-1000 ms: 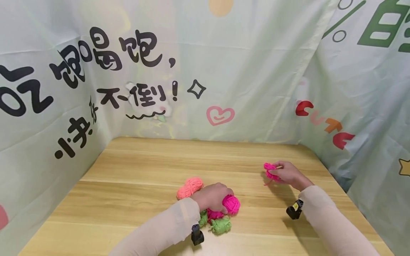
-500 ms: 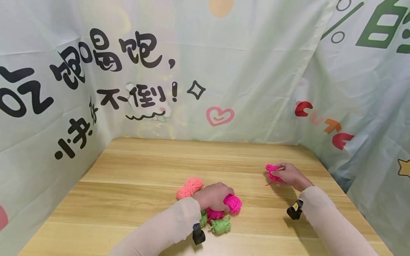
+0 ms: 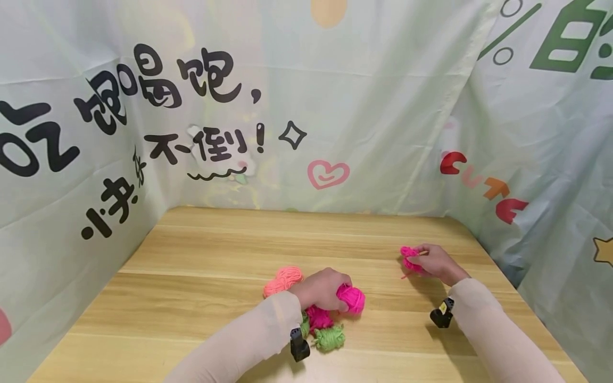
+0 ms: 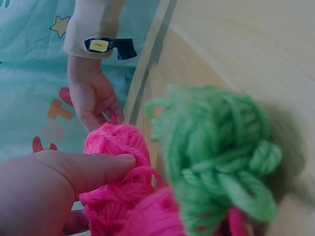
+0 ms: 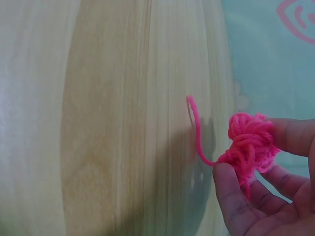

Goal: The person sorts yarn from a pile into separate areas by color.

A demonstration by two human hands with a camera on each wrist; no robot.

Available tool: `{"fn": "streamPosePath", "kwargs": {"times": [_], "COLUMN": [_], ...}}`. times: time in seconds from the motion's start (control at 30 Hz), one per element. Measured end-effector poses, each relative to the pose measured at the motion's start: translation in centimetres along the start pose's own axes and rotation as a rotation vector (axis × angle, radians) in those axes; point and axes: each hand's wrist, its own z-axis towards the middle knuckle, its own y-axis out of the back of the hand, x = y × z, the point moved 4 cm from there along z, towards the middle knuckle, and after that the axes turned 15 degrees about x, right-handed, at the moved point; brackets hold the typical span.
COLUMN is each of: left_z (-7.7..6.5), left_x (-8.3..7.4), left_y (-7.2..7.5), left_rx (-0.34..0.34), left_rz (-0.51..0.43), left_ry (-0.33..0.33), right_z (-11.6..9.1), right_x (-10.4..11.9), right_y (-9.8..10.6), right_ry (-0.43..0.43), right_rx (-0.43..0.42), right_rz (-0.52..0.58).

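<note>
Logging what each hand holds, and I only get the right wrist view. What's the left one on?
Observer: Head view shows the left hand holding a pink yarn bundle, thumb against its side.
Operator: Other colours near it?
Observer: Yes, a coral bundle lies on the table, to the person's left of that hand.
Operator: Any green?
Observer: Yes, a green bundle shows below the left hand in the head view.
</note>
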Motion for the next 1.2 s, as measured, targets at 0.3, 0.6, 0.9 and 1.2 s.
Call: {"fn": "streamPosePath", "kwargs": {"times": [0.3,0.6,0.9,1.2], "left_z": [0.2,0.5,1.4,2.2], "left_x": [0.2,0.0,-0.4,-0.7], "left_y": [0.6,0.8,1.4,1.9], "left_rx": [-0.042,-0.054,-0.075,-0.093], "left_rz": [-0.107,-0.135,-0.147,-0.144], "left_ry": [0.017,0.012,-0.018,-0.027], "right_z": [0.1,0.3,0.2,0.2], "right_x": [-0.1,-0.5,-0.6,-0.7], "right_y": [0.1,-0.2,0.6,1.0], "right_ry": [-0.007,-0.003,-0.014,-0.04], "right_rx": [-0.028,-0.033,-0.057,-0.06], "right_rz": [-0.034,-0.046,-0.073,-0.084]}}
